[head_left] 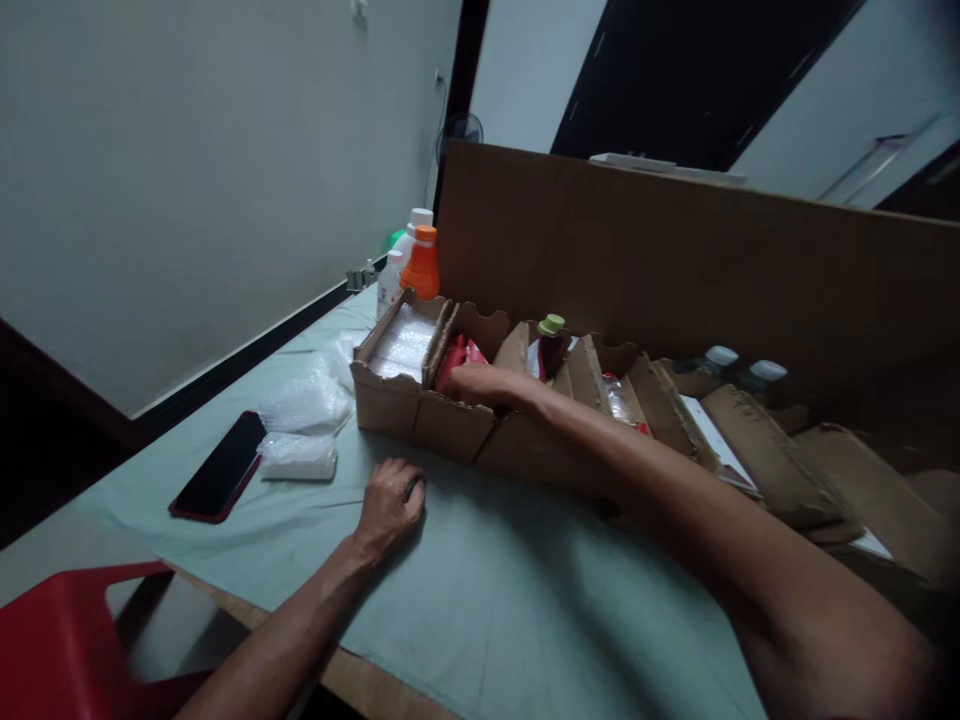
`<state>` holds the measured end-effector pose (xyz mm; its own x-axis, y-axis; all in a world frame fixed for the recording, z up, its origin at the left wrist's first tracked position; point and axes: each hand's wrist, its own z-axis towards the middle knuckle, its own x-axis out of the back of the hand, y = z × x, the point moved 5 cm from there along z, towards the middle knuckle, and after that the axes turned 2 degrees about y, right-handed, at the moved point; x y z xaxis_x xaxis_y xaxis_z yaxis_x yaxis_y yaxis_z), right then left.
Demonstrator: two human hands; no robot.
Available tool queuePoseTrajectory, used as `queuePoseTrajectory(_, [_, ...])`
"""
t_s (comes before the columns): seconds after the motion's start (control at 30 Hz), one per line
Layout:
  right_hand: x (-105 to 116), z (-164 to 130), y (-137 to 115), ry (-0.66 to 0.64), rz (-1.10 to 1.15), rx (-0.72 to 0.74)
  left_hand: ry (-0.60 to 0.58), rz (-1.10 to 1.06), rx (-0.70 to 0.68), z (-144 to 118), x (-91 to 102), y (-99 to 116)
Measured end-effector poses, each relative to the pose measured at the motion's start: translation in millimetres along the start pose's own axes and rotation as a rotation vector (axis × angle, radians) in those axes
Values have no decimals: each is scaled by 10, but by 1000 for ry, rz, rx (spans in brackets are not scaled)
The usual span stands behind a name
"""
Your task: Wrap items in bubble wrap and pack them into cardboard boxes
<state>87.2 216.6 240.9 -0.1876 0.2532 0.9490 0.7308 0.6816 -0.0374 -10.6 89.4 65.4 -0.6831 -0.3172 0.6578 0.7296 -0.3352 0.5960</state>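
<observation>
My right hand [486, 384] reaches into the second compartment of a long cardboard divider box [420, 415] and lies on a red packet [454, 357] there; whether it grips the packet I cannot tell. My left hand [390, 503] rests curled as a loose fist on the pale green table cover [525, 600] just in front of the box. The leftmost compartment holds clear bubble wrap [403, 342]. A dark bottle with a green cap [551, 345] stands in a compartment further right.
A black phone in a red case [219, 467] and clear plastic bags [304, 410] lie left of the box. An orange-capped bottle [422, 265] and white bottles [409, 240] stand behind it. A tall cardboard sheet [675, 270] leans at the back. A red chair [67, 640] sits bottom left.
</observation>
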Motion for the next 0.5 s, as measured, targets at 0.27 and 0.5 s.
queuePoseTrajectory(0.27, [1122, -933, -313, 604, -149, -224, -102, 49, 70, 30, 59, 65])
queuePoseTrajectory(0.5, [842, -228, -1785, 743, -432, 285, -147, 66, 101, 46, 65, 83])
